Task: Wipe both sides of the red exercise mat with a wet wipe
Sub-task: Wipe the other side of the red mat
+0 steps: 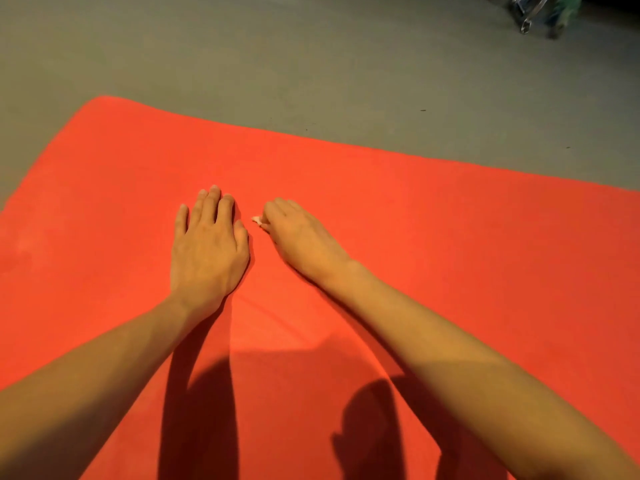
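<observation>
Your mat (104, 174) lies flat on the floor (277, 64), rounded far corner off to your left, filling most of the view. Your left hand (207, 244) is down on it, palm flat, fingers straight and close together, bracing the sheet. Just beside it a scrap of white wipe (257, 220) peeks out, and that's all of it that shows. Your right hand (301, 237) sits over it, fingers curled down, bunching the wipe against the mat. So this reads as the wiping step on the upper face. How much is covered I can't tell, since no wet sheen shows. Next move, I'd say: sweep the right hand out in long strokes while the left pins the mat, then flip it for the underside. Far top right, blurred clutter (540, 12), well apart.
</observation>
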